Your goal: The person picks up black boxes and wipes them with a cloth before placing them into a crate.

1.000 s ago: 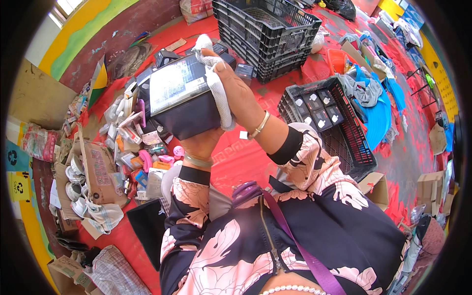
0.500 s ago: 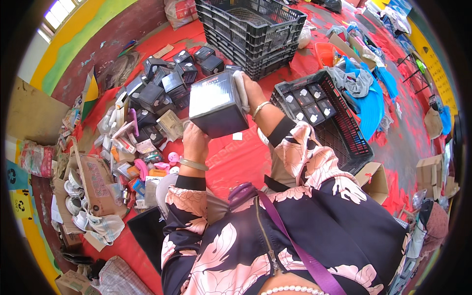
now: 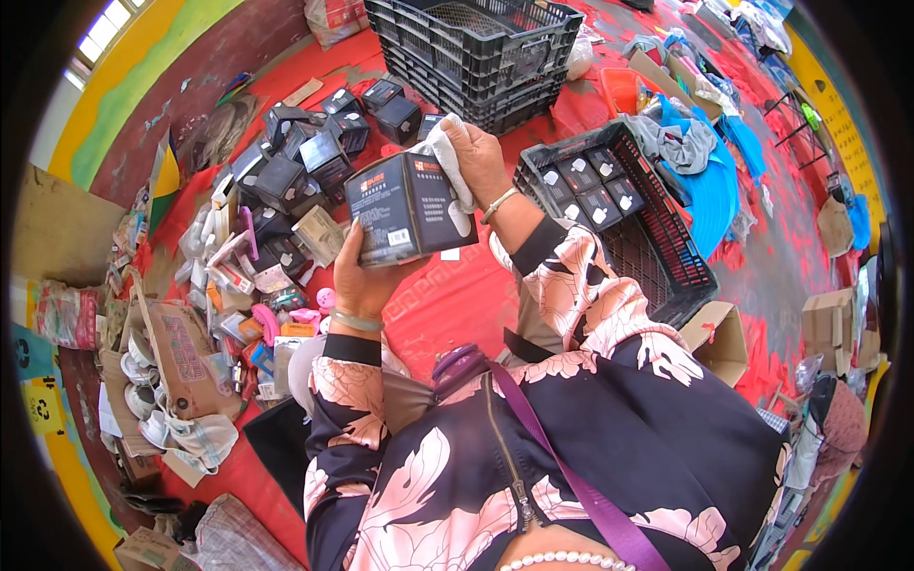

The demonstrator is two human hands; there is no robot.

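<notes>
**Mia:** What is the person holding?

**Ben:** A dark cardboard box with a shiny square front. It is up in the air, in front of the person's chest, above the red floor mat.

**Mia:** Which hand has it?

**Ben:** Both. The left hand is curled round the bottom left corner, with its fingers up the side. The right hand is closed over the top right corner, and it presses a white cloth against the box.

**Mia:** Is the box heavy?

**Ben:** I think not very. It is held high, and only at two corners. But two hands are on it, so there may be something inside.

**Mia:** Is it hard or soft?

**Ben:** The sides look flat and stiff, and they do not bend under the fingers. The shiny skin could be slippery, so corners and edges are the best places to grip. Squeezing the middle hard could dent it.

**Mia:** What else is close by?

**Ben:** More dark boxes like it lie in a heap on the floor past the left hand. A low black plastic crate sits to the right with a few of the same boxes in it. A tall black crate stack stands further off.
</notes>
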